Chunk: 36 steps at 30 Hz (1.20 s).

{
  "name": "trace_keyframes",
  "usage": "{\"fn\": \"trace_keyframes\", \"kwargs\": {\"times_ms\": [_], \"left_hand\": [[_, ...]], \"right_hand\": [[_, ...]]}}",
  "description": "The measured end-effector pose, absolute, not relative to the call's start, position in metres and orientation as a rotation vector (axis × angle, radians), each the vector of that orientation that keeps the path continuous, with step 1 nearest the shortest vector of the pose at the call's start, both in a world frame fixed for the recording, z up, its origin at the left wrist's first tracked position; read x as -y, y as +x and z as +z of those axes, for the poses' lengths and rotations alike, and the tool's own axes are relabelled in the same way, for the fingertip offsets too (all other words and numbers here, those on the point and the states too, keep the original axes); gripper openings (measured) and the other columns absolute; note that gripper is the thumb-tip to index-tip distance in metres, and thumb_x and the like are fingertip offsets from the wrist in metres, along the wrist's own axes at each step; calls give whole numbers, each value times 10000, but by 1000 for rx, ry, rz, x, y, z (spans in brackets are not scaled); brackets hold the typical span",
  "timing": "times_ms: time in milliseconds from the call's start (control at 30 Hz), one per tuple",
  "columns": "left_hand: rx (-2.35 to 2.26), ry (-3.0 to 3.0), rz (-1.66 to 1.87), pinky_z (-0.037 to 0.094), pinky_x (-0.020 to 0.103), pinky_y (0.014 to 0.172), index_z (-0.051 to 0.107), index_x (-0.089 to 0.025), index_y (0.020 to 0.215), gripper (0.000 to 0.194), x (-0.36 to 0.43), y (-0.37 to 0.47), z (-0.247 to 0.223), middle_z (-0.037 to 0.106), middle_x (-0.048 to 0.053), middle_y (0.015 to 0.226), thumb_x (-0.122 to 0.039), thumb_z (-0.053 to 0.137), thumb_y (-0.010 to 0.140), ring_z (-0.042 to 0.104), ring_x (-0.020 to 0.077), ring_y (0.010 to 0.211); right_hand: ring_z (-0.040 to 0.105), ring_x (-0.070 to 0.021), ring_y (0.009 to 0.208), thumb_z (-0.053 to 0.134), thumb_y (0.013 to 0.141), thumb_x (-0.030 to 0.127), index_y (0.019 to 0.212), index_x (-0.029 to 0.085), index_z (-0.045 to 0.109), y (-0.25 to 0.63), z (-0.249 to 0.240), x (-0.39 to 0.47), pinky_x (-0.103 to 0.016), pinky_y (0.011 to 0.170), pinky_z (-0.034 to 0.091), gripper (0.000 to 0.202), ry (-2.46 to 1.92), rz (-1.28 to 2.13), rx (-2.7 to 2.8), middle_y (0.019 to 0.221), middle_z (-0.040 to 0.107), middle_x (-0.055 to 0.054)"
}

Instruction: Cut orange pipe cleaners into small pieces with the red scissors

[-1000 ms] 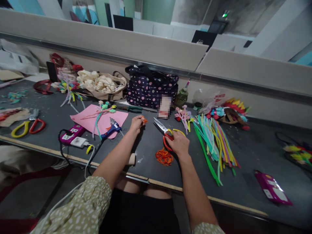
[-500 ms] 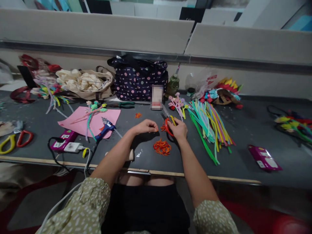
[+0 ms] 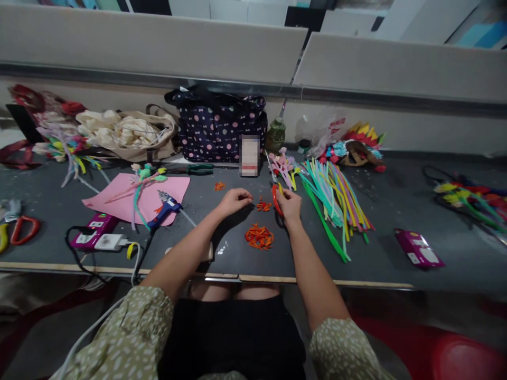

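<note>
My right hand (image 3: 290, 206) grips the scissors (image 3: 275, 200) by the red and yellow handles, blades pointing away from me and nearly together. My left hand (image 3: 236, 201) is just to the left, its thumb and fingers pinched together; whatever is between them is too small to make out. Between the hands lies a small heap of orange pieces (image 3: 263, 205). Nearer to me is a larger pile of orange pieces (image 3: 259, 237), and a few orange scraps (image 3: 219, 186) lie farther back to the left.
Coloured pipe cleaners (image 3: 336, 195) lie to the right, near a purple packet (image 3: 419, 248). A blue glue gun (image 3: 166, 208) rests by pink paper (image 3: 119, 187) and a purple power strip (image 3: 94, 232). A dark patterned bag (image 3: 219, 129) stands at the back.
The scissors' blades, spread apart before, are now nearly together and point more directly away from me. My left hand has moved slightly up, its fingertips away from the orange piece. The view has shifted slightly.
</note>
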<state>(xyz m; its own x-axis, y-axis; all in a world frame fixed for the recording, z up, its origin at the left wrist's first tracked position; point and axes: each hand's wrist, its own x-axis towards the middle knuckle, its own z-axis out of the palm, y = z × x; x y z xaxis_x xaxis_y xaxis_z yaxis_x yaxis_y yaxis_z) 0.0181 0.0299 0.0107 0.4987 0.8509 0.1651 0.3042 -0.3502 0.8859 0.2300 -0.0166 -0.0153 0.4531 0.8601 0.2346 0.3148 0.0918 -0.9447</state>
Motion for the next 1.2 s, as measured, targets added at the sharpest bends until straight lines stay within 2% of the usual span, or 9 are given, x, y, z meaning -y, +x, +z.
{"fn": "trace_keyframes", "kwargs": {"times_ms": [200, 400, 600, 700, 800, 900, 1000, 1100, 1200], "left_hand": [[-893, 2357, 663, 415, 273, 720, 699, -176, 842, 165, -21, 28, 10, 614, 44, 849, -285, 577, 821, 566, 158, 783], [-918, 2567, 528, 418, 287, 744, 674, -189, 902, 214, -7, 38, 9, 609, 75, 940, -368, 571, 846, 570, 198, 884], [-992, 2590, 536, 417, 301, 764, 666, -184, 881, 219, -5, 45, 1, 603, 96, 920, -311, 488, 888, 565, 213, 905], [-993, 2419, 610, 416, 287, 735, 668, -184, 794, 161, -11, 42, 2, 607, 78, 859, -279, 547, 843, 566, 191, 828], [-1025, 2068, 827, 415, 263, 672, 651, -175, 712, 112, -21, 35, 4, 609, 49, 763, -270, 631, 768, 548, 162, 730], [-1027, 1535, 1026, 383, 221, 551, 647, -162, 708, 177, -30, 25, 9, 579, 18, 657, -334, 684, 723, 500, 119, 599], [-943, 1127, 1135, 371, 190, 498, 650, -147, 739, 261, -37, 15, 15, 602, 18, 690, -372, 754, 655, 485, 81, 556], [-882, 878, 1233, 389, 172, 490, 639, -139, 749, 293, -42, 6, 18, 632, 26, 767, -329, 804, 598, 493, 55, 551], [-848, 702, 1310, 400, 162, 487, 619, -136, 741, 276, -47, -3, 20, 622, 11, 756, -268, 813, 596, 489, 40, 536]], "right_hand": [[386, -79, 519, 663, 654, 622, 832, 104, 710, 229, -21, 13, -200, 485, 331, 549, -1367, 619, 996, 595, 519, 28], [370, -76, 518, 666, 655, 619, 805, 109, 702, 227, -19, 15, -199, 488, 326, 533, -1384, 607, 1025, 588, 503, 31], [356, -78, 513, 640, 668, 635, 768, 108, 689, 225, -14, 17, -201, 476, 302, 538, -1416, 580, 1057, 562, 483, 35], [368, -81, 514, 647, 661, 634, 770, 107, 692, 225, -13, 18, -200, 472, 299, 540, -1434, 574, 1050, 560, 488, 34], [400, -85, 523, 656, 663, 622, 821, 105, 705, 226, -14, 18, -201, 487, 327, 543, -1401, 610, 1041, 586, 526, 26], [433, -91, 527, 664, 661, 612, 866, 99, 716, 226, -15, 18, -204, 491, 344, 555, -1383, 652, 1051, 612, 570, 15], [491, -109, 534, 659, 673, 600, 910, 95, 725, 224, -15, 18, -215, 500, 383, 561, -1388, 692, 1122, 649, 627, -4], [607, -166, 667, 663, 693, 555, 976, 113, 725, 220, -12, 21, -268, 630, 487, 528, -1375, 656, 1268, 808, 708, -49], [662, -214, 842, 682, 700, 505, 1019, 153, 722, 214, -9, 27, -330, 797, 517, 477, -1398, 553, 1440, 988, 722, -80]]}}
